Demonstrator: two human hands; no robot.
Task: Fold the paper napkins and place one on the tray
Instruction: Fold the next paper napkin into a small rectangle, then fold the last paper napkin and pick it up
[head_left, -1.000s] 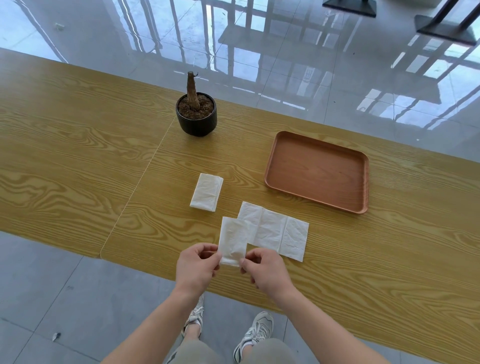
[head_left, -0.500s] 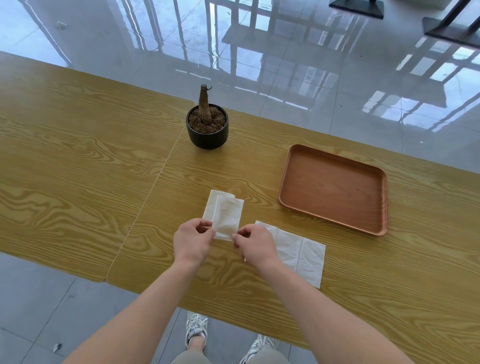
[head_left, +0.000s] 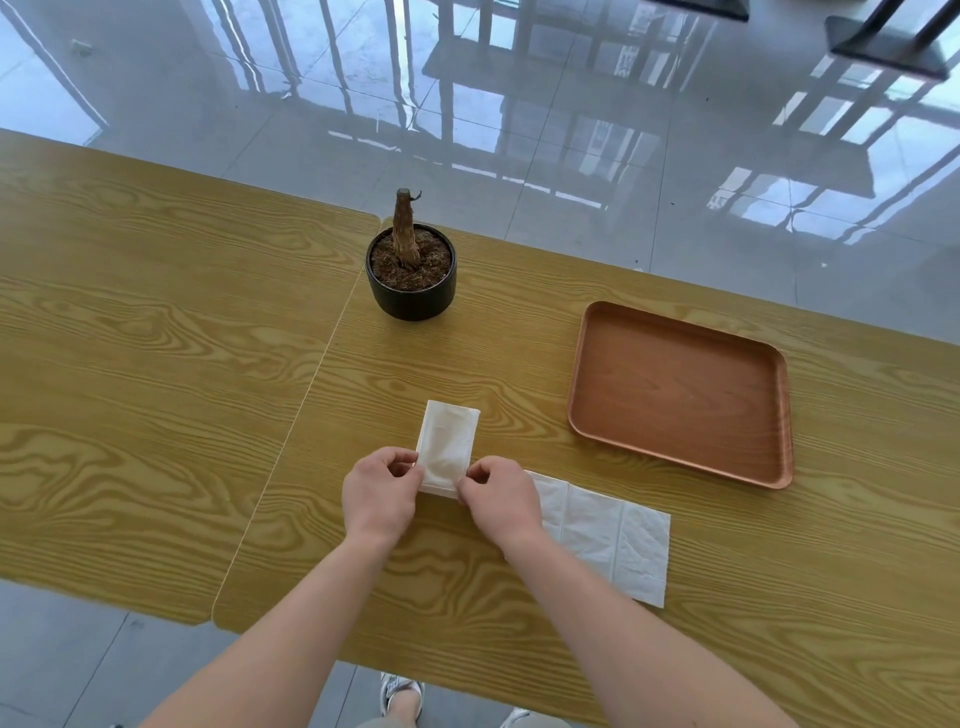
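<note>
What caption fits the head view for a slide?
Both hands, left and right, pinch a folded napkin over the table; open napkin beside, tray bare.

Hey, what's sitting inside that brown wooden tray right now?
Nothing: the rectangular brown wooden tray shows only bare wood inside, with no part covered. Both hands pinch the small folded white paper napkin over the table; the unfolded white napkin lies nearer.

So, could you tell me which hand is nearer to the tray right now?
Right. The right hand is on the tray's side of the folded napkin, pinching its near right corner; the left hand pinches the near left corner, farther away.
</note>
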